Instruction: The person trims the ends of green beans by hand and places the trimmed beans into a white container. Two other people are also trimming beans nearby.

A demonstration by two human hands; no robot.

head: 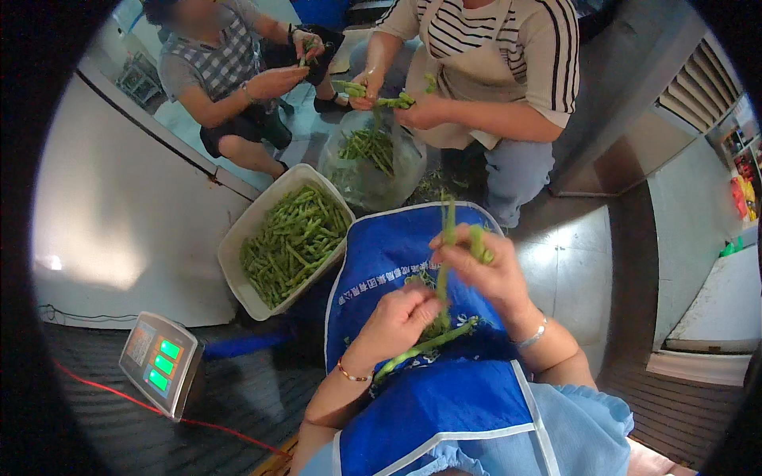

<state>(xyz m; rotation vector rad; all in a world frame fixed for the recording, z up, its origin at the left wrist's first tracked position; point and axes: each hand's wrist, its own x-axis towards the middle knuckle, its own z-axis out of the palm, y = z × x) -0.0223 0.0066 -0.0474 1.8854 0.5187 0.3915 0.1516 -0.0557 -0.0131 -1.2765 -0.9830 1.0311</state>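
Note:
My right hand (485, 265) holds short green bean pieces (478, 244) and the upper part of an upright green bean (449, 220) over my lap. Lower and to the left, the blurred fingers of my left hand (402, 318) are closed at that bean's lower end. A long green bean (425, 345) lies on the blue apron (381, 250) below my hands, beside a small heap of thin trimmings (439, 326). The apron has white edging and bears writing.
A white plastic tub (256, 306) of bean pieces stands left of my lap. Ahead, a clear plastic bag (405, 184) holds long beans. Two people sit opposite, handling beans. A digital scale display (159, 364) and red cord (107, 390) are at lower left; a metal cabinet (619, 149) stands right.

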